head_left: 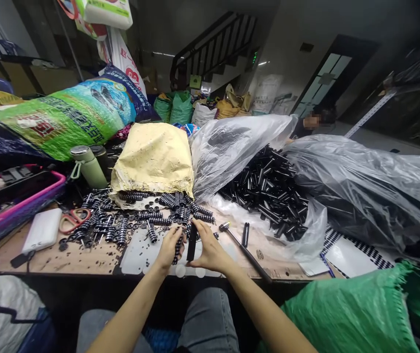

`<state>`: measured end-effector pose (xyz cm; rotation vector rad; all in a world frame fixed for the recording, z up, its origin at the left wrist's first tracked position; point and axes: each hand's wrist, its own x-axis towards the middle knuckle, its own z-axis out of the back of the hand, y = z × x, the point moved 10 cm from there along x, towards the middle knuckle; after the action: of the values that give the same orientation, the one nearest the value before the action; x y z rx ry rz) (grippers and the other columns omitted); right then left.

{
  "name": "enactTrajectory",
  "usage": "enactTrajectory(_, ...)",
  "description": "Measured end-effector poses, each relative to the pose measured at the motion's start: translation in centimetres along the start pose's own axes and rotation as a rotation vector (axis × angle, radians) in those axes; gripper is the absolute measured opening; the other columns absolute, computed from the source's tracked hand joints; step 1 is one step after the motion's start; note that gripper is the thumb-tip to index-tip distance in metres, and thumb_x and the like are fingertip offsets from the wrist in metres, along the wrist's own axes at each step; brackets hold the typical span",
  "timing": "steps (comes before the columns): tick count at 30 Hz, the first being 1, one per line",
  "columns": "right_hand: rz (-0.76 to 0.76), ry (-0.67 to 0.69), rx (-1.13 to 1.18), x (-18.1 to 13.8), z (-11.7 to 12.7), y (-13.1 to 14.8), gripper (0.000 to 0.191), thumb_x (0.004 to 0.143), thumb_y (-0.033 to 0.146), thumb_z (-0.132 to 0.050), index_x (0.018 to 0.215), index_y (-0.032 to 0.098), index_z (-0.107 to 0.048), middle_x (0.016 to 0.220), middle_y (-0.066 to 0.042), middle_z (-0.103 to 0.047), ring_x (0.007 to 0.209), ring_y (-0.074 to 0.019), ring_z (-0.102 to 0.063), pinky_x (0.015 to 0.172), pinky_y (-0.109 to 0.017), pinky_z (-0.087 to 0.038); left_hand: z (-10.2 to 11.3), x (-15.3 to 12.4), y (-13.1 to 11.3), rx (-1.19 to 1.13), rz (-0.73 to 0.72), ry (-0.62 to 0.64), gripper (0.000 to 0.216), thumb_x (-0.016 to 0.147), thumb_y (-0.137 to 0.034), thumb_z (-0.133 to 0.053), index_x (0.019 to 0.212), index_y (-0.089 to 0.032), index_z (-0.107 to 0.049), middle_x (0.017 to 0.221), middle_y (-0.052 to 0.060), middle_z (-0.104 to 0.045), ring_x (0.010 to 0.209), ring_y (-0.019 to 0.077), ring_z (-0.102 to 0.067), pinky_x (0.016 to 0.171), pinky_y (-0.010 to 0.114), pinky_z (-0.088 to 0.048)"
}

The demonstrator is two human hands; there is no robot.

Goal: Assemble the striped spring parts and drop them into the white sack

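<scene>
At the front of the table, my left hand [169, 247] is closed on a dark ridged rod with pale studs [177, 250]. My right hand [210, 249] grips a smooth black tube [192, 241] between thumb and fingers, close beside the rod. Both pieces are held roughly upright over a pale board [140, 252]. More studded rods [180, 203] lie heaped beyond my hands. To the right are a hammer [245, 249] and a single loose black tube [246, 234].
A clear plastic bag [232, 142] spills many black tubes [269, 186]. A yellow sack [154, 157] stands at the back. Red-handled scissors [74, 220], a white power bank [41, 230] and a green bottle [88, 166] sit left. A person [311, 122] is behind the bags.
</scene>
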<state>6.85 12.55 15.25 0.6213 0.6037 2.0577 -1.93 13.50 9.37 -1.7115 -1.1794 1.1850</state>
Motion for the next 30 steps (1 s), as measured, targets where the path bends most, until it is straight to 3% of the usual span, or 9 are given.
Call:
enactTrajectory(4,-0.036,-0.019,0.088,-0.9,0.0,0.6,0.114,0.046,0.042,-0.077,0.135,0.020,-0.009,0.136,-0.013,-0.019,0.127,-0.0274,-0.018,0.104,-0.044,-0.024,0.0,-0.9,-1.0,-0.081,-0.030,0.036,0.046,0.072,-0.051,-0.049,0.106,-0.020,-0.046,0.055,-0.008,-0.042,0.031,0.0026,-0.034,0.026,0.013,-0.021)
enactTrajectory(8,0.007,-0.044,0.159,-1.7,0.1,2.0,0.112,0.042,0.048,-0.077,0.132,0.022,-0.016,0.134,-0.013,-0.023,0.126,-0.0289,-0.022,0.103,-0.044,-0.027,0.1,-1.0,-1.1,0.079,-0.075,0.035,0.050,0.078,-0.052,-0.039,0.117,-0.021,-0.045,0.051,-0.008,-0.039,0.030,0.0043,-0.032,0.027,0.015,-0.022)
enactTrajectory(12,-0.055,-0.067,0.151,-3.2,-0.7,0.0,0.113,0.041,0.051,-0.076,0.131,0.021,-0.016,0.133,-0.014,-0.026,0.125,-0.0304,-0.025,0.102,-0.047,-0.027,1.0,-1.1,-1.0,0.646,-0.392,-0.106,0.041,0.082,-0.041,-0.039,0.114,-0.021,-0.051,0.078,0.005,-0.059,0.069,0.0151,-0.056,0.058,0.027,-0.047)
enactTrajectory(14,-0.148,-0.072,0.117,-4.7,-1.4,-2.6,0.113,0.040,0.052,-0.076,0.131,0.020,-0.017,0.133,-0.016,-0.026,0.125,-0.0318,-0.025,0.103,-0.049,-0.025,1.2,-1.9,0.3,0.984,-0.537,-0.164,0.037,0.081,-0.033,-0.042,0.115,-0.021,-0.051,0.093,0.008,-0.059,0.088,0.0209,-0.053,0.074,0.035,-0.045)
enactTrajectory(17,-0.308,-0.040,0.084,-7.0,-2.7,-7.0,0.113,0.039,0.054,-0.075,0.130,0.016,-0.020,0.132,-0.018,-0.026,0.124,-0.0338,-0.025,0.102,-0.051,-0.024,2.3,-3.2,2.9,1.279,-0.611,-0.214,0.036,0.081,-0.021,-0.041,0.116,-0.020,-0.050,0.093,0.010,-0.059,0.089,0.0235,-0.052,0.075,0.039,-0.042)
enactTrajectory(20,-0.363,0.033,0.071,-7.0,-3.7,-9.7,0.112,0.036,0.055,-0.075,0.127,0.013,-0.026,0.130,-0.019,-0.030,0.122,-0.0342,-0.027,0.101,-0.050,-0.025,3.3,-4.3,3.7,1.209,-0.642,-0.153,0.030,0.083,-0.021,-0.039,0.109,-0.019,-0.053,0.093,0.008,-0.059,0.089,0.0218,-0.052,0.077,0.038,-0.042)
enactTrajectory(22,-0.314,0.068,0.056,-4.8,-4.0,-10.2,0.109,0.035,0.054,-0.075,0.126,0.015,-0.030,0.128,-0.017,-0.035,0.120,-0.0330,-0.030,0.100,-0.048,-0.025,3.8,-4.6,2.8,1.046,-0.656,-0.128,0.025,0.083,-0.025,-0.042,0.104,-0.020,-0.054,0.093,0.007,-0.058,0.090,0.0200,-0.052,0.080,0.036,-0.043)
enactTrajectory(27,-0.268,0.103,0.038,3.4,-4.5,-10.9,0.107,0.035,0.050,-0.077,0.125,0.012,-0.033,0.126,-0.018,-0.038,0.116,-0.0319,-0.036,0.097,-0.046,-0.029,5.9,-3.7,-0.3,0.718,-0.587,-0.302,0.025,0.075,-0.038,-0.054,0.091,-0.019,-0.056,0.092,0.006,-0.058,0.088,0.0195,-0.054,0.080,0.033,-0.044)
enactTrajectory(30,-0.262,0.083,0.034,5.9,-4.2,-10.6,0.109,0.036,0.051,-0.076,0.126,0.009,-0.031,0.127,-0.020,-0.037,0.117,-0.0328,-0.034,0.098,-0.047,-0.027,6.6,-2.6,-1.0,0.486,-0.486,-0.330,0.032,0.076,-0.043,-0.050,0.097,-0.019,-0.053,0.092,0.006,-0.058,0.092,0.0182,-0.054,0.082,0.031,-0.043)
